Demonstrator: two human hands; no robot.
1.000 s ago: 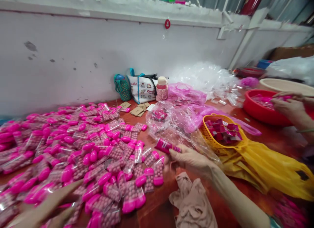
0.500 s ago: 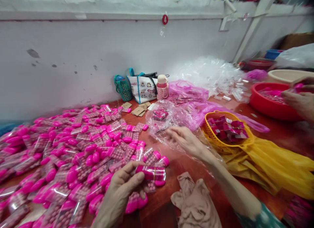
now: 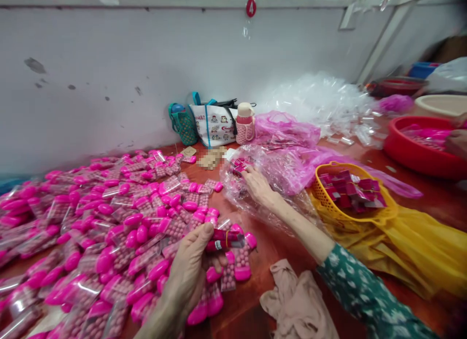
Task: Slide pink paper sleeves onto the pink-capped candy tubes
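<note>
My left hand (image 3: pixel 189 268) is closed on a banded bundle of magenta printed labels (image 3: pixel 226 239), held between thumb and fingers above the near edge of a heap. That heap is made of small clear containers (image 3: pixel 120 222) with bright pink caps and pinkish beads inside. Over a clear plastic bag (image 3: pixel 272 176), my right hand (image 3: pixel 260 187) reaches with its fingers stretched out. Its fingertips are at more magenta bundles (image 3: pixel 239 166) lying on the bag; whether they grip one does not show.
A yellow basket (image 3: pixel 321 190) of magenta bundles stands right, by yellow cloth (image 3: pixel 412 246). A beige cloth (image 3: pixel 295 300) lies in front. Behind are a white bag (image 3: pixel 215 125), a bottle (image 3: pixel 245 124) and clear plastic pieces (image 3: pixel 317 103). Another person's hand (image 3: pixel 458 142) is at a red basin (image 3: pixel 412 147).
My right hand has moved forward and left onto the magenta bundles in the clear bag. My left hand has turned the held bundle, showing its edge. The view has shifted slightly.
</note>
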